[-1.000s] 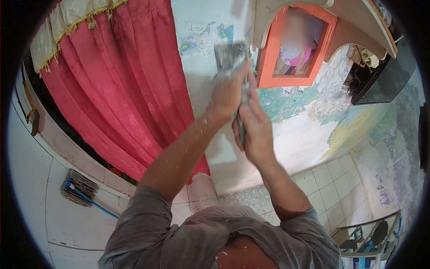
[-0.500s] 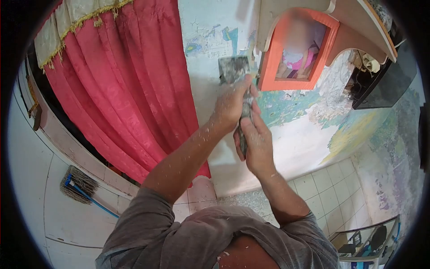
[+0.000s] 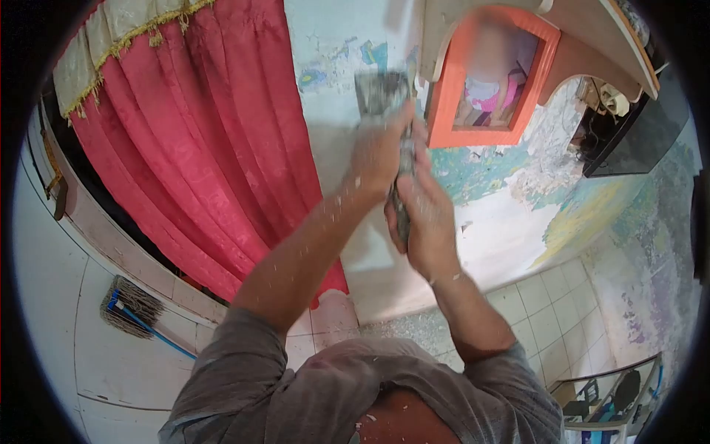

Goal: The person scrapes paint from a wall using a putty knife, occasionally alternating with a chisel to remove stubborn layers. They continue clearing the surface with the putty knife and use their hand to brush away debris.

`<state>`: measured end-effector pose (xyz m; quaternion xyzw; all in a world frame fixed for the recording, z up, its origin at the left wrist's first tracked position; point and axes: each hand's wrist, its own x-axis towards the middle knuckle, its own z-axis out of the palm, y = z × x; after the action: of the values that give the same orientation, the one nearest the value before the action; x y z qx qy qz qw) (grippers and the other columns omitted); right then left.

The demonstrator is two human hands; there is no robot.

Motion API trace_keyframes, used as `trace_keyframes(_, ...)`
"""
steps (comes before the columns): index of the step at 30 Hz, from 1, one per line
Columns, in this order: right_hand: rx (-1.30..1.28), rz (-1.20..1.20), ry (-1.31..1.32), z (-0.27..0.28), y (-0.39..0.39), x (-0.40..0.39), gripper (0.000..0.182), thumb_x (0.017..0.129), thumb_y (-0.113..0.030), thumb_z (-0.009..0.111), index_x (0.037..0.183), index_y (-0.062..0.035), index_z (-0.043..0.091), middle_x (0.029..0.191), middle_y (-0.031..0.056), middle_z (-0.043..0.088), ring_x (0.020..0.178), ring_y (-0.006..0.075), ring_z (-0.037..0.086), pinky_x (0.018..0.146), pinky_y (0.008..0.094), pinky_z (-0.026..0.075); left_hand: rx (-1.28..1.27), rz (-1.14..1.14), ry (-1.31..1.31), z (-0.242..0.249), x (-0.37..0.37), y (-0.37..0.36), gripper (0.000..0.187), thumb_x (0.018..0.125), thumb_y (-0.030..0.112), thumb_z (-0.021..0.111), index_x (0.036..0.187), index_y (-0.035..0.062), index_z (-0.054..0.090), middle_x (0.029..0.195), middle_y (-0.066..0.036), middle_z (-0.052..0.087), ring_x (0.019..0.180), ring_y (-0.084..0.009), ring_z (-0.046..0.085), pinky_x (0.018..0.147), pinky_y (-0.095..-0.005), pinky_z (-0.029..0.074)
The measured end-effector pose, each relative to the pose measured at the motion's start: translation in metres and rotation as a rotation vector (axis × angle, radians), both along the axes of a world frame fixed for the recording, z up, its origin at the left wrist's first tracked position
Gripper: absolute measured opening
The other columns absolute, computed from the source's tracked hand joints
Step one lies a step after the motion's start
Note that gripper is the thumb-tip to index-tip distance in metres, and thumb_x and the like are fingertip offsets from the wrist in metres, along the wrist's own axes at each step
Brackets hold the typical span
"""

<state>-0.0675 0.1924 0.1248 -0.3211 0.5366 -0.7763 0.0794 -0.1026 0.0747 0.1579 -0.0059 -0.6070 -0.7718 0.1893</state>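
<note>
A wide-bladed scraper (image 3: 381, 92) is pressed to, or held very close to, the peeling wall (image 3: 336, 63); its blade is smeared by motion. My left hand (image 3: 376, 159) wraps the upper handle just below the blade. Lower down, my right hand (image 3: 427, 222) grips the end of the same handle. Both hands are closed, and pale flakes dot my forearms. Patches of blue and green old paint show around the blade, with whitish wall below it.
An orange-framed picture (image 3: 441, 126) hangs close to the right of the blade, under a wooden shelf (image 3: 569, 55). A red curtain (image 3: 222, 148) hangs at left. A dark screen (image 3: 629, 137) is at right. Debris (image 3: 414, 323) lies on the tiled floor. A mop (image 3: 133, 307) is at lower left.
The scraper blade has moved up the wall and slightly left, with my left hand following it. My right hand stays on the handle's lower end, nearly in place.
</note>
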Motion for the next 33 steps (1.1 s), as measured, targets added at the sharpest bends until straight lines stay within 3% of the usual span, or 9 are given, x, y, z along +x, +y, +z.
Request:
trace_keyframes(2,0.012,0.042,-0.058,0.004,-0.001,-0.009,0.07,0.099,-0.04,0.053,0.156,-0.0105,0.026,0.066,0.0003,0.052,0.043,0.0057,0.04,0.037,0.0204,0.03,-0.01,-0.086,0.091,0.028,0.003,0.0,0.04,0.095,0.045,0.058,0.086,0.0054,0.058,0.063,-0.007,0.059,0.053,-0.0183,0.06,0.052,-0.0301,0.05)
trace_keyframes(8,-0.022,-0.064,0.098,-0.01,-0.008,-0.005,0.062,0.102,-0.035,0.05,0.154,-0.0082,0.029,0.068,0.0016,0.054,0.045,0.006,0.041,0.037,0.0207,0.031,-0.026,-0.126,0.116,-0.013,-0.002,-0.006,0.039,0.095,0.044,0.058,0.087,0.0059,0.059,0.063,-0.008,0.059,0.053,-0.0194,0.06,0.052,-0.0312,0.049)
trace_keyframes(11,-0.084,-0.025,0.121,0.032,-0.007,-0.025,0.062,0.102,-0.034,0.049,0.155,-0.0104,0.027,0.071,0.002,0.055,0.048,0.0058,0.043,0.038,0.0204,0.032,-0.217,0.06,0.352,0.045,-0.022,-0.009,0.039,0.095,0.045,0.057,0.087,0.0061,0.058,0.062,-0.007,0.059,0.053,-0.0192,0.06,0.052,-0.0317,0.05)
trace_keyframes(14,-0.056,0.043,0.118,0.042,-0.004,-0.019,0.065,0.102,-0.035,0.051,0.157,-0.0132,0.024,0.073,0.001,0.055,0.05,0.0052,0.046,0.039,0.0199,0.032,-0.157,-0.02,0.129,0.078,0.0,-0.001,0.039,0.096,0.044,0.057,0.087,0.0062,0.058,0.061,-0.006,0.057,0.053,-0.0182,0.06,0.052,-0.0313,0.05)
trace_keyframes(17,-0.037,0.029,0.015,-0.004,-0.002,-0.002,0.067,0.101,-0.037,0.054,0.156,-0.0125,0.026,0.069,0.0005,0.053,0.047,0.0054,0.044,0.038,0.0195,0.032,-0.021,-0.022,0.096,0.009,0.002,-0.005,0.038,0.096,0.043,0.057,0.086,0.0063,0.058,0.061,-0.006,0.058,0.053,-0.0179,0.059,0.052,-0.031,0.049)
trace_keyframes(19,0.044,0.059,-0.025,-0.013,-0.003,0.003,0.061,0.103,-0.031,0.049,0.155,-0.0071,0.026,0.069,0.0019,0.053,0.049,0.0066,0.044,0.041,0.022,0.033,0.011,-0.012,0.093,0.0,0.006,-0.006,0.037,0.096,0.042,0.056,0.086,0.0065,0.058,0.061,-0.005,0.058,0.052,-0.0178,0.059,0.051,-0.0309,0.049)
trace_keyframes(23,0.017,0.093,-0.017,0.022,0.0,-0.002,0.06,0.104,-0.031,0.047,0.155,-0.0074,0.026,0.069,0.0024,0.053,0.049,0.0067,0.044,0.041,0.0222,0.033,-0.026,-0.056,0.153,0.041,0.008,-0.007,0.039,0.097,0.044,0.056,0.087,0.0064,0.057,0.061,-0.005,0.058,0.051,-0.0177,0.059,0.052,-0.0308,0.05)
trace_keyframes(27,0.012,0.042,0.101,-0.012,0.0,0.001,0.059,0.104,-0.028,0.045,0.156,-0.009,0.024,0.068,0.0025,0.053,0.046,0.0072,0.042,0.039,0.0234,0.034,0.005,-0.096,0.143,-0.012,0.012,-0.009,0.039,0.097,0.043,0.056,0.088,0.0047,0.056,0.062,-0.007,0.059,0.051,-0.0181,0.059,0.051,-0.031,0.05)
trace_keyframes(33,0.006,0.134,-0.134,0.012,0.0,-0.001,0.058,0.105,-0.028,0.045,0.155,-0.0078,0.025,0.067,0.0029,0.053,0.046,0.0077,0.042,0.039,0.0227,0.034,-0.037,-0.063,0.028,0.022,0.008,-0.006,0.039,0.095,0.044,0.058,0.088,0.0052,0.058,0.061,-0.005,0.055,0.051,-0.0193,0.059,0.052,-0.0321,0.051)
